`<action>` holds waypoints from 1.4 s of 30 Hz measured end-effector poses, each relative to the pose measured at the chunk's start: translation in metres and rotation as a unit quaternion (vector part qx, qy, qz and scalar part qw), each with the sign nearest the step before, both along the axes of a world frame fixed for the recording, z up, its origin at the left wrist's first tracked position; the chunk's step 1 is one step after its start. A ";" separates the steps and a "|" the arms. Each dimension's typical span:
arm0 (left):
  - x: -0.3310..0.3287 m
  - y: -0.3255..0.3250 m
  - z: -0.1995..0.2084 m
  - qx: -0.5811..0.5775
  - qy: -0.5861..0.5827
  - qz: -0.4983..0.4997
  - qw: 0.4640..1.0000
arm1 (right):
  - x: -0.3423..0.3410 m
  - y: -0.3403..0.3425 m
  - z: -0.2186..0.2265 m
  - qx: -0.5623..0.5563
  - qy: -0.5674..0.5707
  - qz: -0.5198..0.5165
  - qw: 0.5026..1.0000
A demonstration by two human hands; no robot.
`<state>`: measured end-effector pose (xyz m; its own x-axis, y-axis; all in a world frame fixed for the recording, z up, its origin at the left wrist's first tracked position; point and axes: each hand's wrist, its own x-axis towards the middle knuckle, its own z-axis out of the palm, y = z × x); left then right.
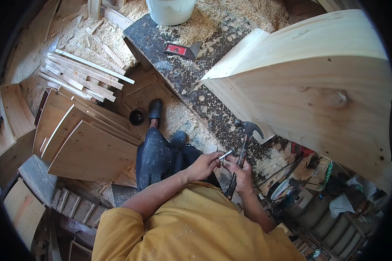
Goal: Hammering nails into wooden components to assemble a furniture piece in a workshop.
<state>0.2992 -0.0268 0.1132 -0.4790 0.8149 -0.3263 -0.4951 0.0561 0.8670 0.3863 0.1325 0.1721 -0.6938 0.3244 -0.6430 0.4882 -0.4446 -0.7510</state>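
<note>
The fingers of the left hand (204, 166) are together, clamped on a small bright metal piece (224, 155); its exact kind is too small to tell. The right hand (243, 170) is closed round the handle of a hammer (245, 145), just right of the left fingers. Its thumb and forefinger reach toward the metal piece, but whether they touch it cannot be told. The hammer's head stands beyond the right fingers, its handle end below them; the grip falls partway along the handle, probably to keep the tool in hand while the fingertips attend to the small part. Both hands are close together in front of the shirt (191, 222), presumably for a clear view down. Beyond and right of the fingers, a wooden box (300, 95) rests on the bench (183, 87), its near corner close to the hammer's head, perhaps set there to be within easy reach. Farther ahead of the fingers, a red-and-black scraper (178, 50) lies flat on the bench, apparently laid aside. Well to their left, panels (91, 152) lean in a stack and strips (80, 78) lie bunched together, likely to save room.
</note>
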 end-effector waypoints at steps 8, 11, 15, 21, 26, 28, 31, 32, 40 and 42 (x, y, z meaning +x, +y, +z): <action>0.014 0.009 0.005 -0.040 0.114 -0.020 0.992 | -0.012 -0.029 0.001 -0.013 -0.030 -0.180 0.983; 0.000 -0.002 0.008 -0.011 0.118 -0.093 0.989 | -0.013 -0.033 -0.011 -0.002 -0.039 -0.223 0.974; -0.059 -0.066 0.002 -0.124 0.179 -0.061 0.974 | -0.001 -0.030 -0.027 0.067 -0.091 -0.160 0.981; -0.276 -0.120 0.011 -0.344 0.463 0.240 0.781 | 0.064 -0.026 -0.051 0.179 -0.192 -0.086 0.961; -0.463 -0.107 0.019 -0.234 0.684 0.205 0.660 | 0.078 -0.060 -0.075 0.261 -0.211 -0.029 0.942; -0.474 -0.093 0.027 -0.300 0.650 0.168 0.678 | 0.075 -0.076 -0.048 0.220 -0.235 -0.078 0.944; -0.472 -0.094 0.039 -0.290 0.669 0.174 0.662 | 0.104 -0.094 -0.039 0.208 -0.223 -0.131 0.943; -0.476 -0.094 0.035 -0.287 0.681 0.146 0.658 | 0.114 -0.099 -0.035 0.221 -0.234 -0.135 0.937; -0.444 -0.225 0.007 -0.220 0.604 0.220 0.734 | 0.186 -0.078 -0.030 0.355 -0.225 -0.134 0.897; -0.353 -0.198 0.082 -0.308 0.569 0.128 0.751 | 0.223 -0.070 -0.058 0.387 -0.188 -0.142 0.892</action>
<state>-0.0537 -0.2245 0.1950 -0.8483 0.5117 0.1360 0.4855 0.6494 0.5853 0.6091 0.0629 0.1139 -0.2962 0.8997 -0.3205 0.7196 -0.0104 -0.6943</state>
